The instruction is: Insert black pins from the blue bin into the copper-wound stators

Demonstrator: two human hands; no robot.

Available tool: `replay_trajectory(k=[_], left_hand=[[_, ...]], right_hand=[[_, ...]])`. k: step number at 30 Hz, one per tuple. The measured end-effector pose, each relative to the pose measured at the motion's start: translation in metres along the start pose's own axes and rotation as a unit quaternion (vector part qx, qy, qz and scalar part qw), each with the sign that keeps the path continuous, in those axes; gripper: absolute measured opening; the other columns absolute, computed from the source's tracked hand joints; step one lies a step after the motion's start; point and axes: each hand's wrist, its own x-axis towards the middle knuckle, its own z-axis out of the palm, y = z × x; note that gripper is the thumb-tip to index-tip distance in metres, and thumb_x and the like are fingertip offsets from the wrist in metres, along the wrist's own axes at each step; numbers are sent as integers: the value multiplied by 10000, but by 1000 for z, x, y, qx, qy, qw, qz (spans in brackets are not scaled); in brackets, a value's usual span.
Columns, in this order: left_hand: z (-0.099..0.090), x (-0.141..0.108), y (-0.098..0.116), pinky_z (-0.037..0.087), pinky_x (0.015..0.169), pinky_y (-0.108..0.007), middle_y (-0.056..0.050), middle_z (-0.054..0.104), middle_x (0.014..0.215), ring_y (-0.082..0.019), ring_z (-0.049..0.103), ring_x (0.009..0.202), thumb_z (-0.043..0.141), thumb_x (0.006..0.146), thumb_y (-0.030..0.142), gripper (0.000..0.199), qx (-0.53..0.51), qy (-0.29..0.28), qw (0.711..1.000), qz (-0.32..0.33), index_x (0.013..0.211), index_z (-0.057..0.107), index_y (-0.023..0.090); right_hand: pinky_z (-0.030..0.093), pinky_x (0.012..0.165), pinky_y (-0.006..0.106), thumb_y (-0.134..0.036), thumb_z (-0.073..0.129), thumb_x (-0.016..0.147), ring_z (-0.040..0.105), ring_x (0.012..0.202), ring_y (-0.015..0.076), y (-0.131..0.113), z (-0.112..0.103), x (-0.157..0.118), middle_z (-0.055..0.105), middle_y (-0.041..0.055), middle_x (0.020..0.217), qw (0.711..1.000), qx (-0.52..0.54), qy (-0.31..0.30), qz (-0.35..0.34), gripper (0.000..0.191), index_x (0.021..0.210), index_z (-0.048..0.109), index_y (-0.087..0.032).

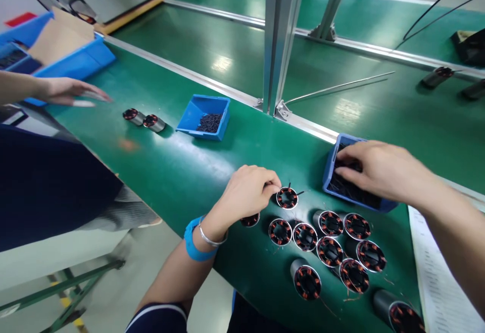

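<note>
My left hand (252, 191), with a blue wristband and a silver bangle, pinches at the left rim of an upright metal cylinder (287, 198) with copper windings inside. Two short black pieces stick out of that cylinder's top. My right hand (364, 166) reaches into a blue bin (326, 174) of black pieces at the right, thumb and forefinger apart among them; its other fingertips are hidden. Several similar wound cylinders (305, 237) stand grouped below, between my forearms. One more (250, 220) is partly covered by my left hand.
A second blue bin (185, 115) with small dark pieces sits mid-table. Two cylinders (153, 123) lie near another person's hand (76, 92) at left. A metal post (278, 40) rises behind. Printed paper (435, 267) lies under my right forearm.
</note>
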Motion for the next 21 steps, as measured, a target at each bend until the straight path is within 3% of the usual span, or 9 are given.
replay_trajectory(k=[3, 8, 11, 14, 17, 21], left_hand=[[-4, 2, -1, 469, 713, -302, 6, 741, 874, -165, 676, 820, 552, 852, 154, 122, -95, 10, 995, -10, 919, 637, 211], [-9, 3, -4, 511, 751, -270, -4, 760, 897, -144, 708, 829, 584, 828, 118, 219, -180, -61, 980, 53, 1013, 666, 203], [-3, 8, -3, 516, 752, -273, 5, 764, 879, -140, 707, 818, 570, 858, 146, 157, -194, -16, 980, 32, 878, 710, 214], [2, 15, 0, 504, 753, -275, 8, 751, 900, -134, 681, 811, 597, 858, 179, 125, -180, 7, 983, 36, 816, 710, 213], [2, 22, 4, 484, 803, -268, 9, 735, 958, -127, 660, 881, 573, 870, 152, 136, -168, 7, 983, 71, 811, 683, 206], [4, 30, 6, 461, 691, -246, 34, 691, 783, -101, 617, 708, 537, 883, 150, 98, -182, -16, 981, 68, 845, 616, 195]], right_hand=[[429, 563, 354, -306, 575, 796, 618, 639, 225, 8, 11, -5, 696, 55, 752, 1000, -9, -30, -2, 136, 783, 681, -222], [467, 615, 382, -344, 582, 817, 650, 711, 240, 4, 0, -7, 707, 54, 872, 1000, 9, -1, -15, 168, 828, 721, -252], [465, 577, 353, -345, 597, 818, 643, 634, 203, -12, -12, -5, 714, 21, 783, 996, 77, 48, 10, 145, 813, 714, -260], [468, 534, 294, -342, 618, 825, 606, 536, 140, -38, -13, 1, 684, -19, 659, 977, 206, 41, 26, 125, 789, 688, -244], [499, 571, 248, -300, 625, 828, 642, 600, 121, -59, -4, 9, 704, -19, 714, 954, 299, 13, -6, 98, 823, 677, -218], [516, 628, 229, -219, 604, 835, 656, 664, 111, -65, 7, 12, 725, -13, 793, 948, 316, 38, -24, 93, 883, 683, -208]])
